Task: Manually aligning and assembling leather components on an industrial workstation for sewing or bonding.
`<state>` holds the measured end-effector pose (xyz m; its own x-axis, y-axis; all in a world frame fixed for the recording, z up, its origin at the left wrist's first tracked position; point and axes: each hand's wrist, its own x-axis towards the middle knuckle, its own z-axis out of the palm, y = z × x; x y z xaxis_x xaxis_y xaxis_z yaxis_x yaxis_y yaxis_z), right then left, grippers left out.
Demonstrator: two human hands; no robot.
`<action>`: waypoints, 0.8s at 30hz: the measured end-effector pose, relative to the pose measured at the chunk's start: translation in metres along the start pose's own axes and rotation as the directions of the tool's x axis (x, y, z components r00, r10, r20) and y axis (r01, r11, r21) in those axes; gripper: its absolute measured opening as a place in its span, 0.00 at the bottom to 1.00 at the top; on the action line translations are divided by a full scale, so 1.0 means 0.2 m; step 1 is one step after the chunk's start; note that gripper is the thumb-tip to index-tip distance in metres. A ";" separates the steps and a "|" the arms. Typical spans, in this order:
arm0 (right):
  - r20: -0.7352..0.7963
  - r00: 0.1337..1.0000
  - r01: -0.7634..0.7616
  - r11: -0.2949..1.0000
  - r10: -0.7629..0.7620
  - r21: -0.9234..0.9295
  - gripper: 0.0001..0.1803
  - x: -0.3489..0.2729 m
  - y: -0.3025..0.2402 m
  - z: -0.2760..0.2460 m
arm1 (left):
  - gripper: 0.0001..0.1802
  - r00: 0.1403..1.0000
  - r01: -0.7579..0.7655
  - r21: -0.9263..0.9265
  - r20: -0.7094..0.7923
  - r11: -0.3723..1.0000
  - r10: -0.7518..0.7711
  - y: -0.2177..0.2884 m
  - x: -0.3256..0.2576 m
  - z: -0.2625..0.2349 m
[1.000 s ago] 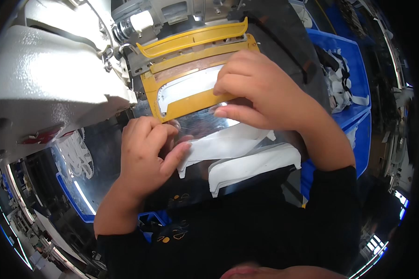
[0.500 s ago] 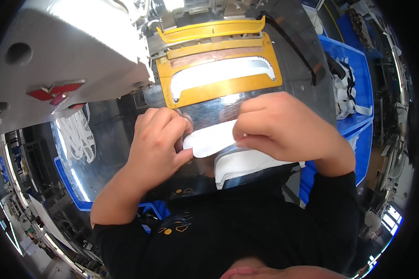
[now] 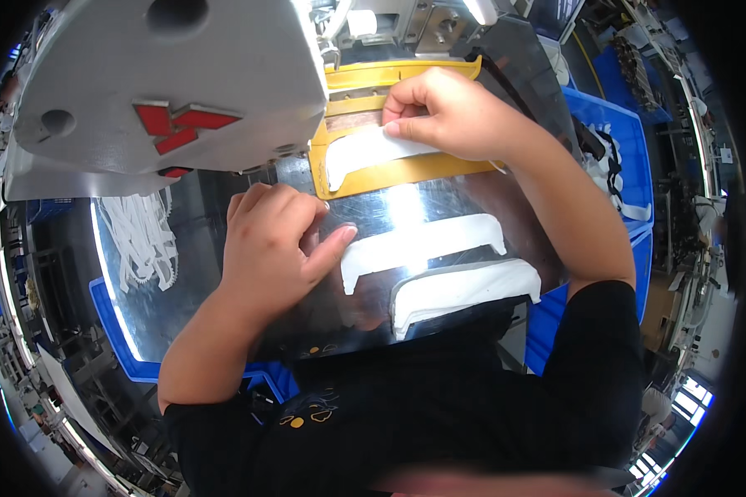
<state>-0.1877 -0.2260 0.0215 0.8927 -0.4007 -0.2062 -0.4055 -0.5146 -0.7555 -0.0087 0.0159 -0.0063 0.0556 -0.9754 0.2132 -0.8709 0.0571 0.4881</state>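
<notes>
A grey sewing machine head (image 3: 166, 91) with a red emblem fills your upper left, overhanging the mirror-bright steel table (image 3: 439, 195). To your left, a blue bin (image 3: 108, 311) holds a tangle of white straps (image 3: 145, 236). At your right, a second blue bin (image 3: 617, 124) carries white pieces with black straps (image 3: 601, 161). Past the rim on both sides, the workshop's racks and clutter blur into the curved edge of your view.

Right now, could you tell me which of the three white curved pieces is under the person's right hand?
The one lying in the yellow template, farthest from the person: the right hand presses its right end. The other two lie untouched on the shiny table.
</notes>
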 end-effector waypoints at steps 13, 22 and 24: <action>-0.050 0.998 -0.050 0.993 0.045 -0.108 0.11 0.02 0.00 0.03 | 0.31 0.996 -0.081 0.276 -0.017 0.958 0.089 -0.01 0.01 0.01; -0.116 0.992 -0.061 0.987 0.044 -0.150 0.12 0.01 0.01 0.06 | 0.36 0.996 -0.090 0.386 0.016 0.918 0.091 0.00 0.02 0.01; -0.122 0.992 -0.063 0.986 0.045 -0.153 0.12 0.01 0.02 0.07 | 0.37 0.995 -0.097 0.380 0.018 0.920 0.098 0.00 0.02 0.02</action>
<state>-0.1853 -0.2184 0.0103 0.8431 -0.5127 -0.1623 -0.4865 -0.5982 -0.6368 -0.0103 0.0122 -0.0085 -0.0387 -0.9689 0.2446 -0.9920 0.0667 0.1070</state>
